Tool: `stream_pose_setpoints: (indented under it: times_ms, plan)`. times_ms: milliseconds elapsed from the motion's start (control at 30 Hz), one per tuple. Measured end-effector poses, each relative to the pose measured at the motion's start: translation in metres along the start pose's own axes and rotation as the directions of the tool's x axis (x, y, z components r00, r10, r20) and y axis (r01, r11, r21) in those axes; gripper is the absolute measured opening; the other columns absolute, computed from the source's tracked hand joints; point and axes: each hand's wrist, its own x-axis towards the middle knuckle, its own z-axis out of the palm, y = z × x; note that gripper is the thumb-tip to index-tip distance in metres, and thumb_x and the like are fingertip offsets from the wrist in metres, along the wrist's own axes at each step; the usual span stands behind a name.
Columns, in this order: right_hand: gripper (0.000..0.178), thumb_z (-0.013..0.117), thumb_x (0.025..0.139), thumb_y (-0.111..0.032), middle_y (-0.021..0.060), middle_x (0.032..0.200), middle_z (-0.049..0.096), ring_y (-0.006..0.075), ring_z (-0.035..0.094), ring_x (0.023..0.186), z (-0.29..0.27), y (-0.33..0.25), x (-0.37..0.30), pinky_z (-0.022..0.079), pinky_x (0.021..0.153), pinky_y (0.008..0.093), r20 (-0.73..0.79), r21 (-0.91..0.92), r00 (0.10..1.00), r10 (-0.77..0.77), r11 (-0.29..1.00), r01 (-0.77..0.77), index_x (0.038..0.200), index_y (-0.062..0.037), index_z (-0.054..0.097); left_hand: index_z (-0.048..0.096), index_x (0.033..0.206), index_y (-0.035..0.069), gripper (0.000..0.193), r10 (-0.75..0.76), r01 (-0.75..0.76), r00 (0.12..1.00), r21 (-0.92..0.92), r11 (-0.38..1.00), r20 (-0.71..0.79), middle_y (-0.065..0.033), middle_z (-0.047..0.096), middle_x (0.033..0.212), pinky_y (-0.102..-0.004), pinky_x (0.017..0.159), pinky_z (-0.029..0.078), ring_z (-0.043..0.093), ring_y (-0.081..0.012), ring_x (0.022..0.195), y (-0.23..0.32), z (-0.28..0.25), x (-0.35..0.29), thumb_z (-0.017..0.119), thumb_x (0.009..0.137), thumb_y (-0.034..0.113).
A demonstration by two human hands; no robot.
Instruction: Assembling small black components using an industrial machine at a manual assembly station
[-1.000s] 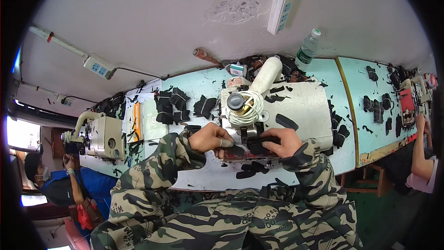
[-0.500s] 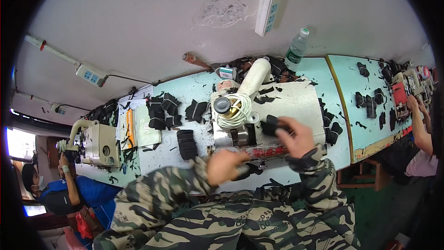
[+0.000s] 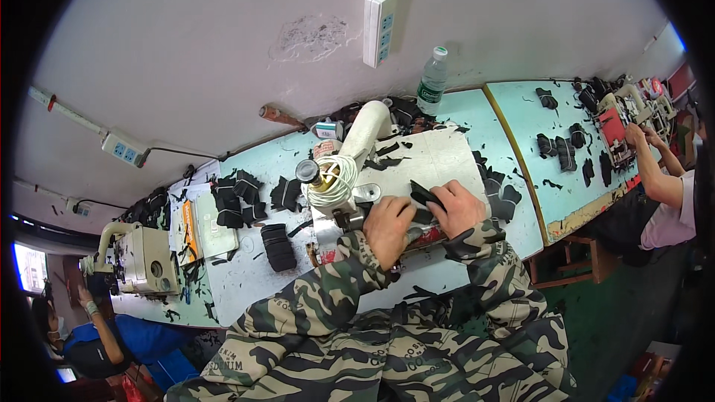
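Observation:
My right hand [image 3: 456, 210] is closed on a black fabric piece [image 3: 424, 195], whose folded end sticks up past the fingertips. Beside it, my left hand [image 3: 388, 231] is bent over with its fingers together at the same fabric, hiding much of it. Both hands rest at the front of the sewing machine [image 3: 366, 134], just right of its head, where a coil of white cord [image 3: 335, 182] hangs below a dark round knob [image 3: 307, 171]. The needle area is partly covered by my left hand.
Left of the machine lie a thick tied black bundle [image 3: 278, 247] and several smaller ones. A water bottle [image 3: 432, 82] stands behind. Another sewing machine [image 3: 145, 257] is at the left. Black scraps litter the tabletop. Co-workers sit at both sides; one's arm [image 3: 659, 179] shows at right.
My left hand has moved up and right from the machine's front edge to join my right hand at the black fabric. The whole view has shifted, so the bench appears further left.

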Motion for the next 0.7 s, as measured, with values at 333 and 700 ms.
stream_pose_setpoints:
  times_ms: [333, 700]
  plan:
    - [0.033, 0.066, 0.078, -0.019, 0.0132, 0.099, 0.054, 0.0354, 0.060, 0.085, -0.028, 0.009, -0.005, 0.050, 0.074, 0.0418, 0.294, 0.116, 0.955, -0.043, 0.993, 0.009, 0.107, -0.0069, 0.059, 0.063, 0.095, 0.005, 0.028, -0.020, 0.019, 0.999, 0.008, 1.000, 0.046, -0.0083, 0.058, 0.089, -0.0363, 0.079, 0.044, 0.054, -0.0281, 0.089, 0.009, 0.013, 0.010, 0.062, 0.067, -0.001]
    - [0.028, 0.065, 0.073, -0.008, 0.0167, 0.088, 0.053, 0.0374, 0.057, 0.081, -0.005, -0.014, -0.020, 0.046, 0.069, 0.0413, -0.199, 0.386, 0.978, 0.063, 0.922, 0.020, 0.099, -0.0019, 0.058, 0.028, 0.140, 0.000, 0.076, -0.534, 0.308, 0.844, -0.780, 0.545, -0.041, -0.0243, 0.045, 0.131, -0.0351, 0.097, 0.040, 0.049, -0.0285, 0.119, 0.036, 0.014, 0.022, 0.070, 0.078, 0.015]
